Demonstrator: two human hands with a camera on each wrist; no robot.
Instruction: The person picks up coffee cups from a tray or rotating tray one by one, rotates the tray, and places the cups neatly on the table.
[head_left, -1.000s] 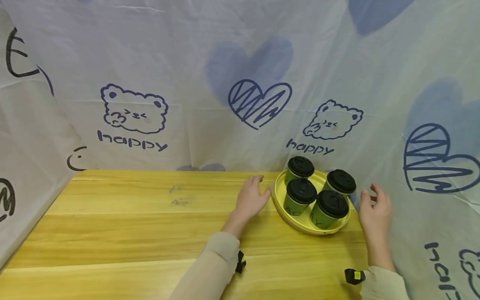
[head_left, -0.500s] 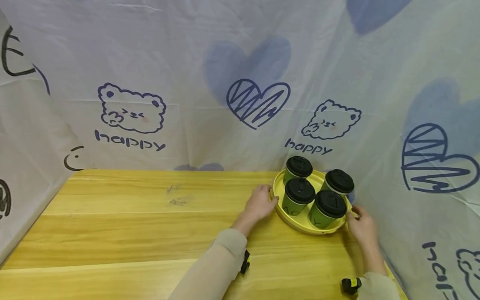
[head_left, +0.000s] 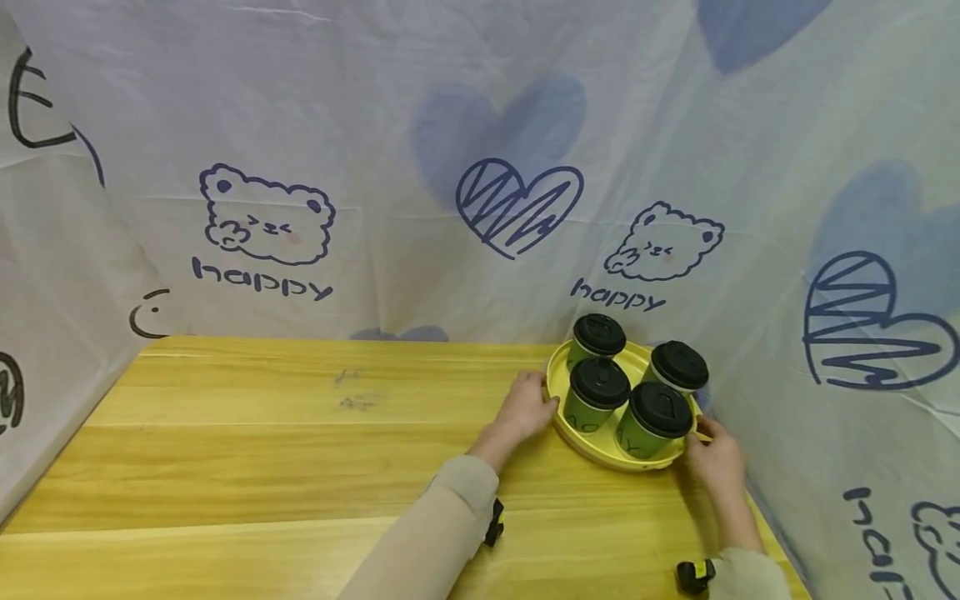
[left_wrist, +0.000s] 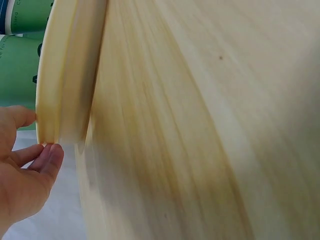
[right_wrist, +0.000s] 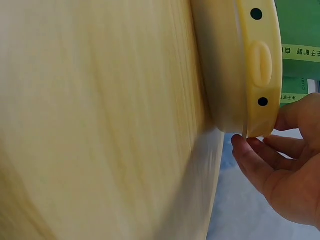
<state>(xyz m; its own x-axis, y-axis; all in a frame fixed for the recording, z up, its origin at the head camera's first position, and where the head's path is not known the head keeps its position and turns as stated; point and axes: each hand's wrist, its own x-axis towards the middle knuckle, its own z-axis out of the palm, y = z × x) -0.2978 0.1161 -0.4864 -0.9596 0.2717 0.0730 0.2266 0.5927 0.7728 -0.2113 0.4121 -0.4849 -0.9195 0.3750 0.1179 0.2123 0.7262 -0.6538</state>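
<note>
The left sleeve [head_left: 422,537] is plain beige, with a broad cuff [head_left: 467,482]; the right sleeve [head_left: 750,575] shows the same beige cloth. Just beside each sleeve's end sits a small, blocky black device [head_left: 687,577] with a yellow patch [head_left: 701,570].

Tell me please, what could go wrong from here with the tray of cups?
The four lidded cups stand upright on the round tray with no visible holders, so a tilt might slide or topple them. The left hand and right hand grip only the rim at opposite sides; an uneven lift could tip the load.
</note>
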